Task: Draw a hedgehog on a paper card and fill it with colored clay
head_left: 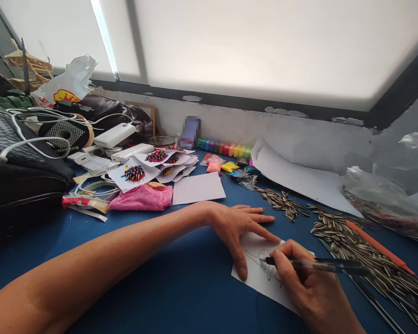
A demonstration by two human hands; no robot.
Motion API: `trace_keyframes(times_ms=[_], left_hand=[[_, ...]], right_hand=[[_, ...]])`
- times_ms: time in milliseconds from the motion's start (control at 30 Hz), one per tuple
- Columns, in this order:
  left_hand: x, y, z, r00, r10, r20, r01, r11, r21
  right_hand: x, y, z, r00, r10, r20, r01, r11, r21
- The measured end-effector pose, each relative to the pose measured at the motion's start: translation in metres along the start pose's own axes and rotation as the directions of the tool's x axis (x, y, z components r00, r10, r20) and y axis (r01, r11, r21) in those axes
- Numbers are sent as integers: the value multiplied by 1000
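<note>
A white card (254,278) lies on the blue table, with a line drawing of an animal-like shape in dark ink. My left hand (238,227) rests on its upper left part, fingers spread, thumb on the left edge. In my right hand (306,287) is a black pen (320,266), gripped between thumb and fingers. Its tip touches or hovers just over the drawing; I cannot tell which. My right hand covers the card's lower right part.
Striped sunflower seeds (362,250) are heaped at the right, with an orange stick (379,248) on them. Another blank card (199,188) lies beyond my left wrist. Decorated cards (134,174), a pink cloth (141,197), colourful clay tubs (226,148) and a power bank (114,135) stand farther back.
</note>
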State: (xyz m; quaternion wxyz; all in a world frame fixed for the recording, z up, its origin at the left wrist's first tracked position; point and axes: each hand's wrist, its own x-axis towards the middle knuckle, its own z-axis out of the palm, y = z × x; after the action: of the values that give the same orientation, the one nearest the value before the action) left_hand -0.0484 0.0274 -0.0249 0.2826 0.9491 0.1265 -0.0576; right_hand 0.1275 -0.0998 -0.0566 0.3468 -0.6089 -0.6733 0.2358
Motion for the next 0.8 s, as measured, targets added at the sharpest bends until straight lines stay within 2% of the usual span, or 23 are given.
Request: trace_keyframes(times_ms=[100,800], left_hand=[[0,0,0,1000,-8,7,8,1000,10],[0,0,2,999,-8,-31,7,1000,-15]], right_hand=[[-1,-3,0,999,26,-28,-26,999,-24],[-3,-8,1,997,79,-24,-78,996,30]])
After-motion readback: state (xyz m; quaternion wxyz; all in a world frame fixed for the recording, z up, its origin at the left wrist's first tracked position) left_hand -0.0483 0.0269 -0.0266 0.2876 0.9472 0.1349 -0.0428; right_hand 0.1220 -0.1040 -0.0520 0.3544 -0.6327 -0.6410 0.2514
